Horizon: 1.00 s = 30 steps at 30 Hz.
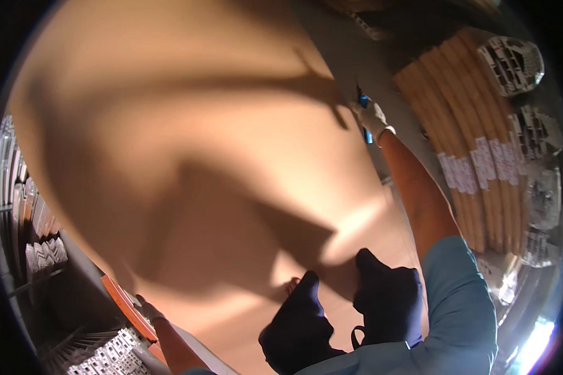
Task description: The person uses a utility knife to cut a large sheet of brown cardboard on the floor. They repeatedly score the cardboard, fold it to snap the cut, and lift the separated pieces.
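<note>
A large tan cardboard sheet (231, 206) fills the middle, partly blurred and crossed by shadows. At its upper right edge my right hand (371, 119), in a pale glove, is closed round a slim blue-handled tool (364, 100). The tool's narrow dark tip points away from me; its exact kind is too small to make out. My left hand (149, 309), also gloved, is at the lower left edge of the sheet, beside an orange bar (124, 302). Its fingers look stretched out, and part of the hand lies in shade.
To the right stand long brown cardboard-wrapped packs (460, 131) with pale labels, beside bundled light-coloured profiles (513, 65). Racks on the left hold stacked long pieces (34, 209). White profile ends (109, 353) show at lower left. My dark-trousered legs (300, 319) are at the near edge.
</note>
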### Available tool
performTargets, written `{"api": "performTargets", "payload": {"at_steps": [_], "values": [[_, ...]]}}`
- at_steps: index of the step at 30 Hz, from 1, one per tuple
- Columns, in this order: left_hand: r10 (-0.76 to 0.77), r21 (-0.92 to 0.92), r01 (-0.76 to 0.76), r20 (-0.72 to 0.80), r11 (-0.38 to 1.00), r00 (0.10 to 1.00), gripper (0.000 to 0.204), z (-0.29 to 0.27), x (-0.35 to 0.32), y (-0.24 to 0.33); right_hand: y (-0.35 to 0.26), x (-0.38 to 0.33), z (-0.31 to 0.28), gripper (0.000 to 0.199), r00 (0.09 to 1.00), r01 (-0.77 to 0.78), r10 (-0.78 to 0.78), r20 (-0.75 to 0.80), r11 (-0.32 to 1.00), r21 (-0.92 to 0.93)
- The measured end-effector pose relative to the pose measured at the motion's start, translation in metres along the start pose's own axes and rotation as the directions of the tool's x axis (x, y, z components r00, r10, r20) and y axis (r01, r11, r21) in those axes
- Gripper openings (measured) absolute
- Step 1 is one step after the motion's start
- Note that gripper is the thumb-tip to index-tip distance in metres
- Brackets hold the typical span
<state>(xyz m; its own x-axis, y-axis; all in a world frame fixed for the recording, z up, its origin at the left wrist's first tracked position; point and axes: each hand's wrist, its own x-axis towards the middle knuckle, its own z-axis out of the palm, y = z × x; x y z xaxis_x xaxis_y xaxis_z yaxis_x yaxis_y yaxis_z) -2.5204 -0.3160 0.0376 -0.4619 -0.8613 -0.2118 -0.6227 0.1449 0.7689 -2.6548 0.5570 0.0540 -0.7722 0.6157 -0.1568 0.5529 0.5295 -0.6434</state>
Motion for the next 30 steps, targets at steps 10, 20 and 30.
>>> {"api": "performTargets", "payload": {"at_steps": [10,20,30], "values": [[0.109,0.208,-0.094,-0.061,0.974,0.992,0.055,0.016,0.088,-0.021,0.009,0.027,0.001,0.048,0.996,0.086,-0.086,-0.011,0.954,0.288],[0.216,-0.456,-0.136,0.128,0.879,0.968,0.039,-0.039,0.073,-0.011,-0.022,-0.073,-0.084,0.029,1.0,-0.002,0.006,-0.006,0.892,0.452],[0.218,-0.004,-0.219,-0.034,0.976,0.975,0.047,-0.064,-0.002,-0.011,0.012,-0.158,-0.164,0.026,0.996,0.092,-0.07,-0.064,0.876,0.473]]}}
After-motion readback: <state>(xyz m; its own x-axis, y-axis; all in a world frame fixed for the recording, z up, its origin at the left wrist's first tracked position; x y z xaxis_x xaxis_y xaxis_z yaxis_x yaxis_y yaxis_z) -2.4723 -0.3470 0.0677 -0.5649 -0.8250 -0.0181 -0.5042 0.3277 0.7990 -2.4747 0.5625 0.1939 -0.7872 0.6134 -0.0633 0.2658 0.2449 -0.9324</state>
